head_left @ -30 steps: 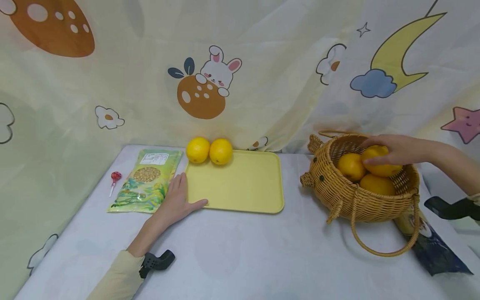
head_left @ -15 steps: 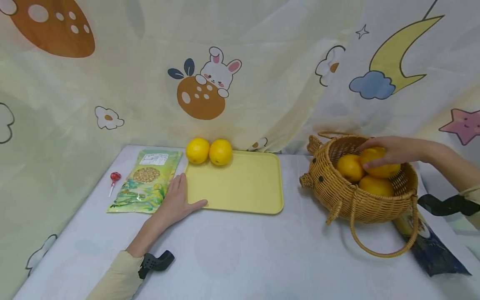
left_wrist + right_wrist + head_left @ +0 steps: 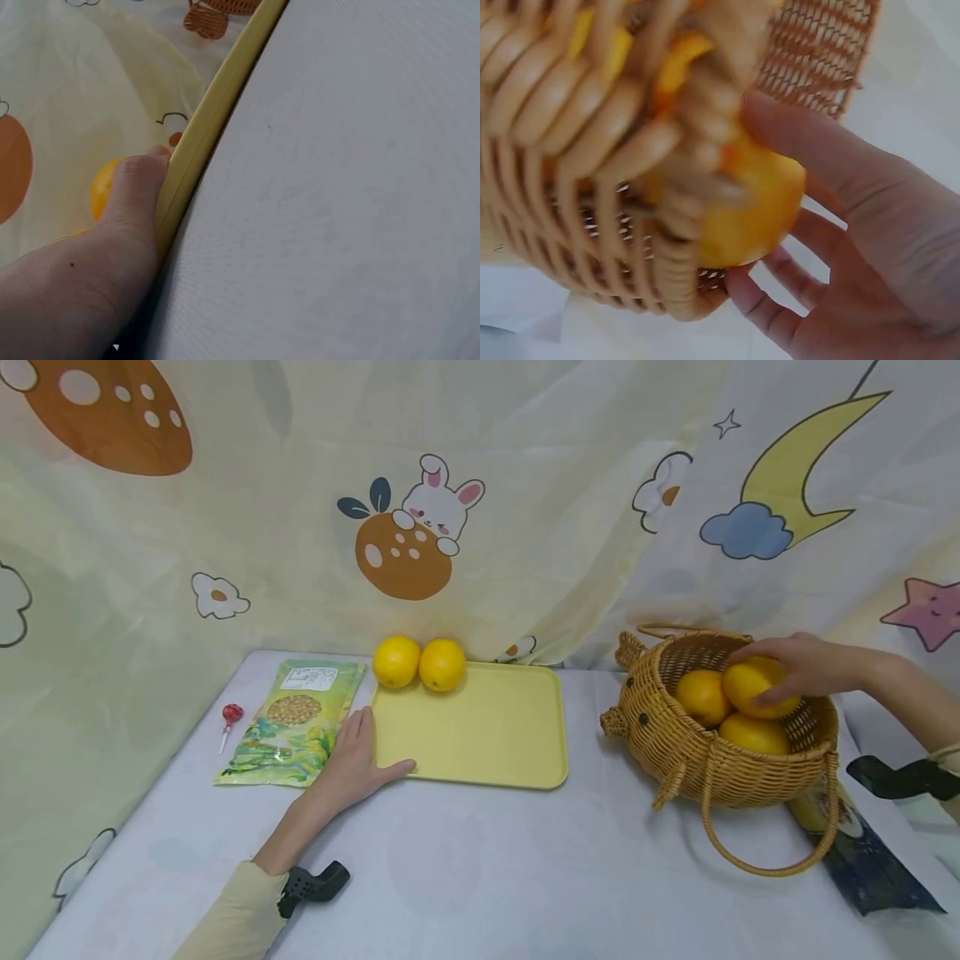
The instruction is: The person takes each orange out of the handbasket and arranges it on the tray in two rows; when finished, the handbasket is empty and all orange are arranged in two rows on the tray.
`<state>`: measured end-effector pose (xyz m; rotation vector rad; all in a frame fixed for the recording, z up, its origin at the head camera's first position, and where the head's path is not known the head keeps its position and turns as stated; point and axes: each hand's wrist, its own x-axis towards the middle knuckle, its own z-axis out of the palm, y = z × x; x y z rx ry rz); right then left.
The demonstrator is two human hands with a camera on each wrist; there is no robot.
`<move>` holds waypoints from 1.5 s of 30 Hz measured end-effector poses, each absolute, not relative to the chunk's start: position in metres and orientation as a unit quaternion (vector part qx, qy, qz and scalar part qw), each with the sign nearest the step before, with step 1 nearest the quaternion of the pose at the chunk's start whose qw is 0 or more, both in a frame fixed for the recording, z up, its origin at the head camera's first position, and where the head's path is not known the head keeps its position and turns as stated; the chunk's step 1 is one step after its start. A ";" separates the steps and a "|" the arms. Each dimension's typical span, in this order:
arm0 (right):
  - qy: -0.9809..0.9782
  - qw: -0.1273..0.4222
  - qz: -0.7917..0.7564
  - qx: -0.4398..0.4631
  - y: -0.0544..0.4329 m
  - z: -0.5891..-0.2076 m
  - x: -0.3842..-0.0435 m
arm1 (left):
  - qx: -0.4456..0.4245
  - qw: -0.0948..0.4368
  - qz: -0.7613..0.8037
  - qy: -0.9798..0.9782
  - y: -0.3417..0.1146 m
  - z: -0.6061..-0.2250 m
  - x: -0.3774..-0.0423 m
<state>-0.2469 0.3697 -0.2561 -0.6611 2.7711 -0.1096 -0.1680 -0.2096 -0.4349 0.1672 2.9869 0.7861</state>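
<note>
In the head view, my left hand [image 3: 354, 758] lies at the left edge of a yellow tray [image 3: 480, 727], fingers straight and thumb stretched along the near rim. Two oranges [image 3: 396, 662] sit side by side at the tray's far left corner. My right hand [image 3: 817, 667] reaches into a pig-shaped wicker basket [image 3: 690, 760] and grips the upper right orange [image 3: 753, 685], thumb on the near side and fingers behind it. In the right wrist view this orange [image 3: 757, 202] shows between thumb and curled fingers, partly hidden by the wicker rim. Two more oranges [image 3: 753, 733] lie in the basket.
A green-yellow bag of beans or grain [image 3: 292, 722] lies left of the tray, touching or close to my left hand. A red lollipop [image 3: 231, 717] is further left. Under the basket's right side lies a dark blue packet [image 3: 870, 860]. A patterned cloth [image 3: 540, 527] hangs behind.
My right hand has shifted slightly right and its thumb lower on the orange, so more of the orange shows. My left hand, the tray and its oranges stay in place.
</note>
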 end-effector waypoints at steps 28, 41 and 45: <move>0.941 0.240 -0.132 -0.197 0.360 -0.272 -0.246 | 0.065 0.012 0.255 0.965 -0.210 -0.437 -0.168; 0.942 0.264 -0.121 -0.165 0.361 -0.271 -0.251 | 0.061 0.012 0.256 0.965 -0.210 -0.437 -0.168; 0.946 0.271 -0.114 -0.136 0.362 -0.270 -0.251 | 0.065 0.006 0.253 0.965 -0.210 -0.437 -0.168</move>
